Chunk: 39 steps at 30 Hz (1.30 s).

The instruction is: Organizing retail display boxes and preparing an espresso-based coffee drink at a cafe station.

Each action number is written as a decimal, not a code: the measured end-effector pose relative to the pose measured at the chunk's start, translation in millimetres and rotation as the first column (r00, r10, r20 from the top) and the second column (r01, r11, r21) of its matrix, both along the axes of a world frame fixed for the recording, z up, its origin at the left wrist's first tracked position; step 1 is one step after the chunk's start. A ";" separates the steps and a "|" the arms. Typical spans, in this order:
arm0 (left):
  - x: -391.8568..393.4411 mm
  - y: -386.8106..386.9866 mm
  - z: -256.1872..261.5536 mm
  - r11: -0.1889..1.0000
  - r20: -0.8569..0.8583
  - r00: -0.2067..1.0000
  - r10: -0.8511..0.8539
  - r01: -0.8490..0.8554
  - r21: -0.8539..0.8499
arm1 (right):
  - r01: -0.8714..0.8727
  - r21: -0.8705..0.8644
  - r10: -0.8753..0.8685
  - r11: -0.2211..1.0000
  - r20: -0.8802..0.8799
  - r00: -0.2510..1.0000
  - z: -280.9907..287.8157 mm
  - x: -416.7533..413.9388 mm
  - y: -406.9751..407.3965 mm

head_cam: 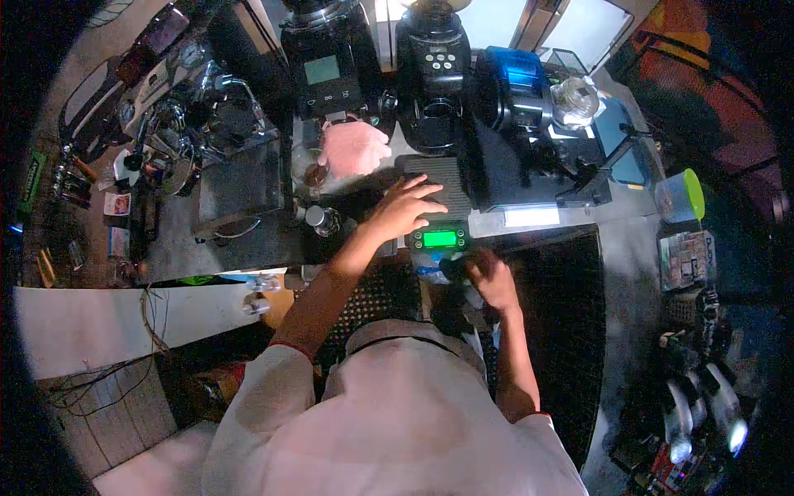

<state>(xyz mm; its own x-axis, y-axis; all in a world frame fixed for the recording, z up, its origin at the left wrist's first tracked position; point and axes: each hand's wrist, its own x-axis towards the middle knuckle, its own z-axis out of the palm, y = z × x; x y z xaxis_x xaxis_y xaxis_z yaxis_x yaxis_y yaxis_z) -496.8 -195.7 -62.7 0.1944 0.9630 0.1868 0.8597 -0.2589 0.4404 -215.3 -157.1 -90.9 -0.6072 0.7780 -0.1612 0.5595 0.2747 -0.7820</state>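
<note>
My left hand [406, 209] is spread over the left side of a digital scale [456, 180] with a black ribbed platform and a lit green display [440, 239]. Nothing is in its fingers; whether they touch the platform I cannot tell. My right hand [493, 282] is blurred and curled, low in front of the counter and right of the display. A dark shape lies beside its fingers, too unclear to name or to show whether it is held. A pink cloth [353, 149] lies beneath the left coffee grinder [329, 80], behind my left hand.
A second grinder [432, 80] stands behind the scale. Left are a silver-topped object [322, 220] and an espresso machine [242, 180]. To the right are a blue-lit device [518, 80], a glass jar [574, 102], a black surface [533, 167] and a green-lidded tub [680, 195].
</note>
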 end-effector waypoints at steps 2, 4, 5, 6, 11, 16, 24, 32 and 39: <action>0.7 1.8 0.9 1.000 -0.007 1.000 0.000 0.000 0.002 | -0.058 -0.002 0.058 0.998 0.023 0.998 -9.1 -7.4 -2.2; 1.8 3.9 3.4 1.000 -0.012 1.000 -0.010 0.010 0.008 | -0.075 -0.205 0.050 0.976 -0.126 0.991 -36.6 -13.4 -4.8; 0.7 4.2 3.7 1.000 0.001 1.000 -0.019 0.019 0.009 | -0.079 -0.276 0.020 0.958 -0.210 0.977 -47.9 -18.4 -6.1; -1.8 5.1 3.7 1.000 0.012 1.000 -0.025 0.025 0.012 | -0.082 -0.273 0.023 0.959 -0.213 0.977 -54.4 -22.8 -8.6; -12.2 3.7 -3.0 0.999 0.058 0.997 -0.043 0.043 0.000 | 0.085 -0.485 -0.301 0.870 -0.388 0.871 -48.0 -39.3 -17.6; -15.8 2.4 -1.3 0.996 0.056 0.995 -0.088 0.087 0.017 | 0.115 -0.453 -0.303 0.884 -0.366 0.880 -41.1 -40.7 -18.1; -3.0 -1.1 -8.1 0.994 -0.054 0.997 0.053 -0.047 0.102 | 0.143 -0.457 -0.273 0.878 -0.231 0.934 -41.6 -42.0 -15.8; 8.8 -0.8 2.3 0.992 0.018 0.993 0.121 -0.120 -0.034 | 0.068 -0.614 -0.340 0.787 -0.338 0.877 -65.8 -46.9 -24.9; 11.5 -35.2 32.7 0.988 0.319 0.940 0.118 -0.145 0.060 | -0.036 -0.611 -0.220 0.791 -0.339 0.915 -15.7 -41.3 -28.8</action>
